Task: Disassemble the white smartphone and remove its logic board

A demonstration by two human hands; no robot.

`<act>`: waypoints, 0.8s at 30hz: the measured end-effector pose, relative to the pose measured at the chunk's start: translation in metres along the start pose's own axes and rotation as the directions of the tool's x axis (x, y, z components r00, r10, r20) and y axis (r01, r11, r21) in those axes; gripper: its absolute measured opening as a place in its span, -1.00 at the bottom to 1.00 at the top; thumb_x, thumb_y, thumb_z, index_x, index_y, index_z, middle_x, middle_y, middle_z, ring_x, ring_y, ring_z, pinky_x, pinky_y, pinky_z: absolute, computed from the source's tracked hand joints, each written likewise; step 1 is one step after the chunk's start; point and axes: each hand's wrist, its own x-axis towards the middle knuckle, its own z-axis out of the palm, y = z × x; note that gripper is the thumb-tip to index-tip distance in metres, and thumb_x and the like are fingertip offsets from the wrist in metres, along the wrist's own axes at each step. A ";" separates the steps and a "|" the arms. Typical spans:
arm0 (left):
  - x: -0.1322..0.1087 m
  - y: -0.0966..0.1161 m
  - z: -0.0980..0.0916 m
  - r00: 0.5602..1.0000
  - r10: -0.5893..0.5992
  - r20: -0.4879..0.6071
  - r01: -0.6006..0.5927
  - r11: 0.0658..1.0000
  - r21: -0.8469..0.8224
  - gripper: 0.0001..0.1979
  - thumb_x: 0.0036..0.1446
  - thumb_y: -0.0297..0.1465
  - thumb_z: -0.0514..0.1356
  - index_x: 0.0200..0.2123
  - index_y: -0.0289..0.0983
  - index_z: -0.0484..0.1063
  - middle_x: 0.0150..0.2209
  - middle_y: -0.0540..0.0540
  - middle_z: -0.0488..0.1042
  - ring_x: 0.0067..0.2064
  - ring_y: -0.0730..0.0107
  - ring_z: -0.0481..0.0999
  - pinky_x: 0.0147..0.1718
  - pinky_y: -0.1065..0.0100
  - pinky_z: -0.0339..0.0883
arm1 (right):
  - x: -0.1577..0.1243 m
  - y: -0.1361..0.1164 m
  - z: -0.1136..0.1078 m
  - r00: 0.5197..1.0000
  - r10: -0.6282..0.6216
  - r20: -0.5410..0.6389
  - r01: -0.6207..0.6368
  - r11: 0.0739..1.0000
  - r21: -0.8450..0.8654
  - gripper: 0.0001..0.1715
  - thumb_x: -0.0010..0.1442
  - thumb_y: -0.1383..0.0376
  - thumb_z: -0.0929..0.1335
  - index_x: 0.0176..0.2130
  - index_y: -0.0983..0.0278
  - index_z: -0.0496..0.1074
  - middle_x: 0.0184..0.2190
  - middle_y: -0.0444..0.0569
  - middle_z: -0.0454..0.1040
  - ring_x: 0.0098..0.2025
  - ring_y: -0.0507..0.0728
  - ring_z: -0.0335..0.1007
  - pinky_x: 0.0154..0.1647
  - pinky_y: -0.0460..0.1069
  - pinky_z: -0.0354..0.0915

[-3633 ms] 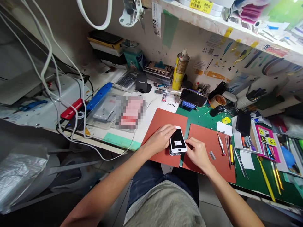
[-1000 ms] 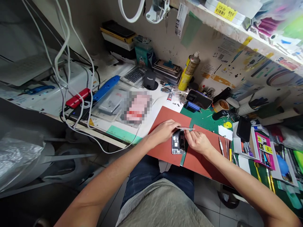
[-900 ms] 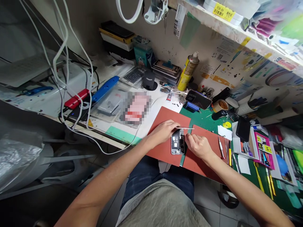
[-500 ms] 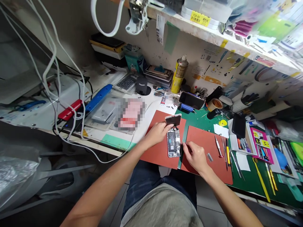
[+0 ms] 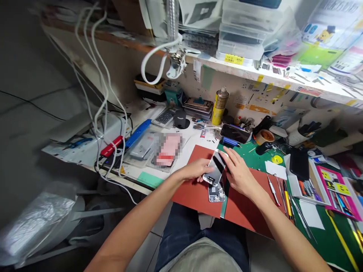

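- I see the phone body [image 5: 217, 193] lying flat on the red mat [image 5: 193, 194] at the near bench edge, with its internals exposed.
- The screen panel [image 5: 216, 169] is tilted up just over it: dark glass, white bezel.
- Left hand [image 5: 195, 173]: fingers clamp the panel's left edge.
- Right hand [image 5: 241, 174]: fingers stretched along the panel's right side. I can't tell the grip.
- White tray [image 5: 289, 181] to the right holds a black slab and tools.
- The clear boxes [image 5: 241, 37] stacked on the shelf are too blurred to read the contents.

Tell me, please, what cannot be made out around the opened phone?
Head view only:
phone body: upper part hidden under the screen panel that the left hand holds.
right hand: grip or mere touch on the panel, unclear.
pink item: pixelated.
yellow shelf label: print too small, blurred.
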 end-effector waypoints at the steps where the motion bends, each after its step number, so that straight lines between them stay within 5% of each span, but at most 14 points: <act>1: -0.001 0.001 -0.003 0.999 -0.028 0.026 0.028 0.999 0.018 -0.51 0.08 0.08 0.41 -0.36 -0.23 0.42 -0.66 0.07 0.37 -0.73 0.43 0.29 -0.74 0.43 0.05 | 0.005 0.000 -0.002 0.996 -0.062 0.068 0.065 0.997 -0.041 0.09 0.20 0.61 0.25 0.58 0.13 -0.04 0.58 0.12 0.04 0.62 0.43 -0.16 0.45 0.43 0.22; 3: -0.002 0.004 -0.008 0.996 -0.072 0.053 0.070 0.997 0.040 -0.52 -0.03 0.00 0.50 -0.48 -0.21 0.40 -0.73 0.10 0.30 -0.76 0.44 0.23 -0.75 0.41 -0.05 | 0.013 0.000 -0.004 0.972 -0.153 0.180 0.166 0.984 -0.061 0.13 0.10 0.64 0.27 0.55 0.15 0.06 0.52 0.13 0.19 0.61 0.44 -0.11 0.43 0.43 0.23; 7: -0.006 0.012 -0.017 0.997 -0.073 0.016 0.073 0.997 -0.033 -0.51 -0.12 0.00 0.56 -0.50 -0.24 0.48 -0.67 0.08 0.37 -0.73 0.45 0.29 -0.72 0.41 0.01 | 0.018 0.001 -0.006 0.947 -0.205 0.247 0.212 0.977 -0.002 -0.02 0.05 0.62 0.33 0.41 0.21 0.28 0.34 0.17 0.43 0.41 0.38 0.31 0.37 0.33 0.33; 10: -0.013 0.010 -0.020 0.983 -0.006 -0.183 -0.029 0.981 -0.190 -0.40 0.06 0.19 0.40 -0.24 -0.26 0.57 -0.49 0.00 0.50 -0.59 0.41 0.45 -0.61 0.41 0.23 | 0.013 0.001 -0.004 0.983 -0.066 0.171 0.066 0.998 0.009 -0.28 0.19 0.45 0.44 0.30 0.21 0.36 0.19 0.16 0.51 0.18 0.36 0.52 0.15 0.25 0.48; 12: -0.018 0.004 -0.014 0.927 0.019 -0.375 -0.140 0.945 -0.297 -0.32 0.18 0.28 0.23 -0.11 -0.26 0.52 -0.38 -0.04 0.51 -0.49 0.40 0.52 -0.50 0.39 0.35 | 0.008 -0.003 0.004 0.992 0.093 0.081 -0.097 0.994 0.051 -0.43 0.29 0.24 0.47 0.24 0.21 0.38 0.03 0.11 0.56 -0.06 0.29 0.61 -0.12 0.15 0.52; 15: -0.025 -0.008 0.012 0.845 0.003 -0.535 -0.267 0.869 -0.417 -0.32 0.21 0.26 0.21 -0.05 -0.26 0.46 -0.25 -0.12 0.52 -0.30 0.29 0.63 -0.30 0.29 0.49 | 0.003 -0.019 0.023 0.943 0.325 -0.073 -0.313 0.939 0.140 -0.49 0.33 -0.01 0.47 0.10 0.22 0.42 -0.17 0.01 0.57 -0.35 0.19 0.55 -0.39 0.06 0.43; 19: -0.028 -0.015 0.051 0.837 0.007 -0.548 -0.336 0.796 -0.503 -0.44 0.20 0.10 0.36 0.01 -0.22 0.51 -0.05 -0.22 0.60 0.01 0.14 0.64 0.06 0.15 0.47 | 0.002 -0.050 0.053 0.862 0.464 -0.206 -0.456 0.886 0.088 -0.47 0.36 -0.11 0.42 0.03 0.25 0.42 -0.20 0.08 0.56 -0.27 0.31 0.60 -0.42 0.07 0.40; 24: -0.027 -0.009 0.059 0.818 -0.069 -0.571 -0.341 0.742 -0.578 -0.45 0.07 -0.09 0.53 0.04 -0.22 0.54 -0.03 -0.16 0.63 0.02 0.14 0.62 0.06 0.20 0.43 | -0.005 -0.084 0.070 0.885 0.421 -0.200 -0.392 0.904 0.170 -0.53 0.46 0.02 0.34 0.17 0.26 0.41 -0.13 0.14 0.56 -0.20 0.33 0.62 -0.35 0.12 0.51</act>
